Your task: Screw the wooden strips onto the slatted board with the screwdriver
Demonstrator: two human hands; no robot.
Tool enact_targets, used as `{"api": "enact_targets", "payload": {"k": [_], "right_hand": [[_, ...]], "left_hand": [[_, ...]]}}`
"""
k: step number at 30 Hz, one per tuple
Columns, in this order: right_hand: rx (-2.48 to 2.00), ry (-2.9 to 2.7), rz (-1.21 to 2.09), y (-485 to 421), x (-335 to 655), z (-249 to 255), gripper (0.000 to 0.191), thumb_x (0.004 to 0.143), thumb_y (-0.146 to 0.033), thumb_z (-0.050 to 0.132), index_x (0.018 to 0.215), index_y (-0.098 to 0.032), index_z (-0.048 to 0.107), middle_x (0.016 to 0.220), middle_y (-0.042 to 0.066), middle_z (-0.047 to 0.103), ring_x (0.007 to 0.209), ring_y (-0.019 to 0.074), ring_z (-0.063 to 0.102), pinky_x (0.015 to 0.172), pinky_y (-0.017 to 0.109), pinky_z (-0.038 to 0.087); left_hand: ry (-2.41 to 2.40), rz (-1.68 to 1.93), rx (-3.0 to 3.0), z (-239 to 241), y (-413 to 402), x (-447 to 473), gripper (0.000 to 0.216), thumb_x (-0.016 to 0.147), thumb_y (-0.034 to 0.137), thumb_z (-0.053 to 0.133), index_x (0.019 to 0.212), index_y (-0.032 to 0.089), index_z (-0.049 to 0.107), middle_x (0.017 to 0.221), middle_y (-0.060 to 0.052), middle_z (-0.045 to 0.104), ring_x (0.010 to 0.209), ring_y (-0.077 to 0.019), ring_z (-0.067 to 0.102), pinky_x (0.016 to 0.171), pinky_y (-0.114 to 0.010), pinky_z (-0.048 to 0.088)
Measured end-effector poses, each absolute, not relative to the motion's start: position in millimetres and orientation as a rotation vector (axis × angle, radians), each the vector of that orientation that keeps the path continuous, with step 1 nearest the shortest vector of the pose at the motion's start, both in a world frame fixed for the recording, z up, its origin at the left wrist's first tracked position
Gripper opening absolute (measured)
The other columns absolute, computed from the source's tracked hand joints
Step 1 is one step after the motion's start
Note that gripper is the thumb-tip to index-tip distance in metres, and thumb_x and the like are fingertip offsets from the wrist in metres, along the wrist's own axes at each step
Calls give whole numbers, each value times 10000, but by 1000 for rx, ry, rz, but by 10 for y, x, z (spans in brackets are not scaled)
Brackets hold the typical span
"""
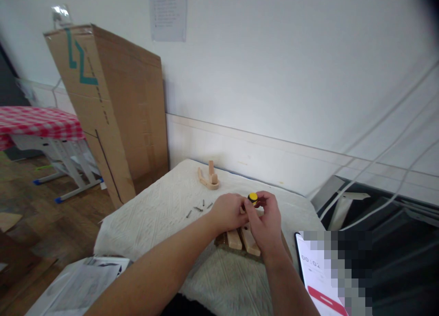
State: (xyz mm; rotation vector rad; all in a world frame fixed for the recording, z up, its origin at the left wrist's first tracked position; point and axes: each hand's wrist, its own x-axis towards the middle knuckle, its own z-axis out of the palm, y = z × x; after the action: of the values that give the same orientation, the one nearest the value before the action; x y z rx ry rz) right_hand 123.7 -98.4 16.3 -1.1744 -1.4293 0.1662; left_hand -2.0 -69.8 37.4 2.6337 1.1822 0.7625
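My right hand (pixel 265 224) is closed around a tool with a yellow-and-black handle top (pixel 253 197), held upright over a small assembly of pale wooden slats (pixel 242 239) on the white cloth-covered table (pixel 164 215). My left hand (pixel 226 211) is curled beside it, fingers pinched against the tool or the wood under it; what they grip is hidden. Several small dark screws (pixel 199 208) lie on the cloth just left of my left hand. Another small wooden piece (pixel 209 178) with upright pegs sits further back.
A phone (pixel 318 275) showing a timer lies at the table's right front edge. Printed sheets (pixel 82 279) lie at the front left. A tall cardboard box (pixel 113 110) leans on the wall to the left, with a red-checked table (pixel 37 121) beyond it. White cables (pixel 387 147) cross at right.
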Motion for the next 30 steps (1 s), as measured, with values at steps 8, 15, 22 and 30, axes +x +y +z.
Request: {"api": "enact_targets", "payload": {"k": [8, 15, 22, 30], "right_hand": [[-1209, -1407, 174, -986, 1225, 186, 253, 780, -399, 628, 873, -210, 487, 809, 8, 550, 721, 165, 528, 664, 319, 435], [-1218, -1407, 172, -996, 1215, 187, 258, 776, -405, 628, 874, -211, 488, 797, 7, 552, 701, 164, 532, 656, 321, 438], [-1231, -1422, 190, -1003, 1187, 186, 267, 782, -417, 619, 884, -208, 486, 795, 8, 552, 702, 166, 540, 656, 322, 439], [-1232, -1414, 183, -998, 1191, 183, 253, 779, -407, 622, 873, -211, 492, 778, 2, 559, 685, 160, 539, 643, 314, 438]], "left_hand": [[1237, 711, 2690, 349, -682, -6, 304, 819, 365, 474, 840, 152, 690, 780, -82, 680, 721, -217, 628, 601, -273, 425], [1224, 674, 2745, 381, -704, -25, 316, 835, 378, 456, 857, 155, 679, 805, -82, 673, 739, -221, 626, 615, -278, 440], [1228, 626, 2779, 396, -709, -35, 297, 826, 366, 471, 853, 148, 671, 808, -83, 664, 739, -227, 625, 619, -282, 445], [1222, 606, 2771, 419, -717, -41, 301, 832, 364, 469, 860, 151, 679, 812, -88, 666, 757, -225, 626, 630, -280, 448]]}}
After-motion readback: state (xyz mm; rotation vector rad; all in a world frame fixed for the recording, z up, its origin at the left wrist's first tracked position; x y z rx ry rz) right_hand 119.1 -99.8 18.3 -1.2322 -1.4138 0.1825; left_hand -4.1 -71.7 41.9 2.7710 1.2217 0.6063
